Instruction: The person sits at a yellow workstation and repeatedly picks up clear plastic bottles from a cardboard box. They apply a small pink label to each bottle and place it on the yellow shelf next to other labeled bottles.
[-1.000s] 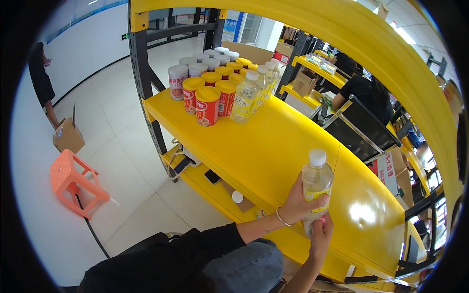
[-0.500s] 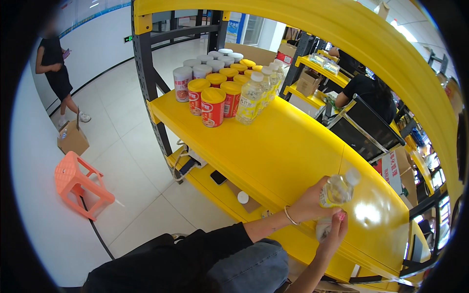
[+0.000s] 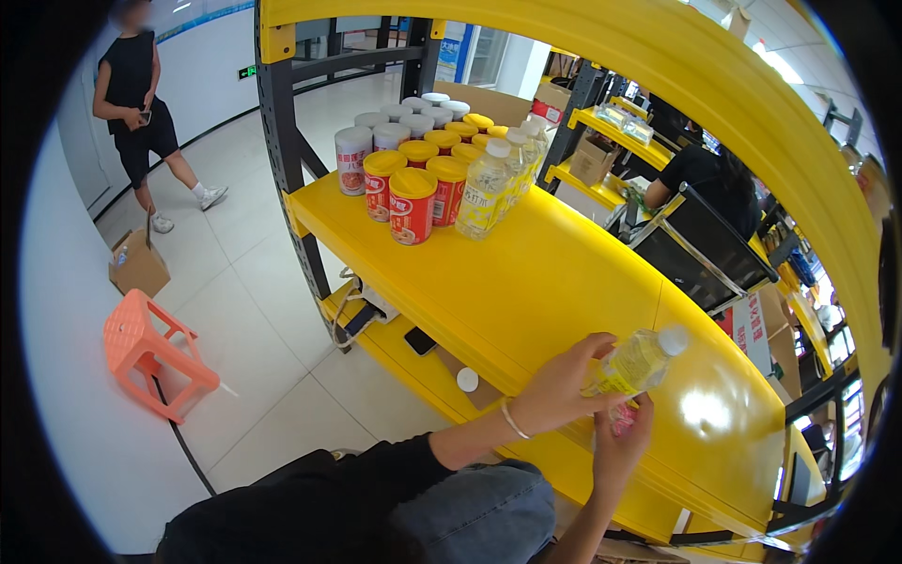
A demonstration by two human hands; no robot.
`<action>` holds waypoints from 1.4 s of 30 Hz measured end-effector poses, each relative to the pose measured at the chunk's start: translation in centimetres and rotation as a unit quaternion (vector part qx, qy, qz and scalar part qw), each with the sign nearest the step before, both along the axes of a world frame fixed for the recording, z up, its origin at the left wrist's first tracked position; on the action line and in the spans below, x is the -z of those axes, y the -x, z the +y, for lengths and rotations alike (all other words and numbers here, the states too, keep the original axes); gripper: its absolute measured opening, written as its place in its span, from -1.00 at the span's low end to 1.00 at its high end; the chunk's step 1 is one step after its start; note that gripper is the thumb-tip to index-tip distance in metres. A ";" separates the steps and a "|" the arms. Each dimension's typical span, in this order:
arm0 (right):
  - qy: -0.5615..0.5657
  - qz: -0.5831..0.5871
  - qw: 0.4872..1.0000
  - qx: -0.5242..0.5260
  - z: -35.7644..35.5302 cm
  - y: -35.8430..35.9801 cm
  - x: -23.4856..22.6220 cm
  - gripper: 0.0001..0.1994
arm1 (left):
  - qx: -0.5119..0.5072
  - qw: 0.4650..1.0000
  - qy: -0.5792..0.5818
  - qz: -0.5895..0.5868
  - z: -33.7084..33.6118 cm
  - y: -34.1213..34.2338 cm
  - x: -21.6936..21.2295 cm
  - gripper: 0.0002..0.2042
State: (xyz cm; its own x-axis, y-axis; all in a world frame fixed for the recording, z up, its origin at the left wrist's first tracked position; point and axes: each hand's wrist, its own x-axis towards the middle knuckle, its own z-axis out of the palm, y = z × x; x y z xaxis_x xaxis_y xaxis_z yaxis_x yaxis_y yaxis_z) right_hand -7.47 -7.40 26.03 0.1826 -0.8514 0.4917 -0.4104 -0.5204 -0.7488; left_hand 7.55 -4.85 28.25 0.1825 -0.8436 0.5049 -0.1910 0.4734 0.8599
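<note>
My left hand (image 3: 562,383), with a bangle at its wrist, is closed around a clear plastic bottle (image 3: 641,361) with a white cap and yellow label. The bottle is tilted over the yellow shelf (image 3: 526,291), cap toward the upper right. Just below it, my right hand (image 3: 624,444) is closed on a pink-marked, partly clear thing (image 3: 620,418); fingers and the bottle hide most of it. At the shelf's far left end stand red cans with yellow lids (image 3: 412,209), white-lidded cans (image 3: 353,162) and a row of similar bottles (image 3: 485,193).
A lower yellow shelf holds a phone (image 3: 420,340), a white round lid (image 3: 467,379) and cables. On the floor at left are an orange stool (image 3: 155,352) and a cardboard box (image 3: 141,265). A person (image 3: 141,103) stands beyond; another sits by a black chair (image 3: 705,249).
Both hands have shifted slightly left, and the bottle has turned so more of its yellow label shows. More of the pink-marked thing is visible. The standing person has moved right.
</note>
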 end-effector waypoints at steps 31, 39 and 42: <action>0.022 0.105 0.981 -0.161 -1.0 -23.8 -1.6 -0.50 | -0.371 0.923 0.085 -0.045 2.1 -17.1 2.7 -0.43; 0.016 0.088 0.983 -0.163 -1.1 -23.7 -1.5 -0.55 | -0.458 0.870 0.045 -0.178 2.7 -17.0 2.4 -0.49; 0.022 0.083 0.984 -0.157 -0.9 -23.7 -1.6 -0.57 | -0.418 0.898 0.033 -0.136 2.7 -17.1 2.3 -0.49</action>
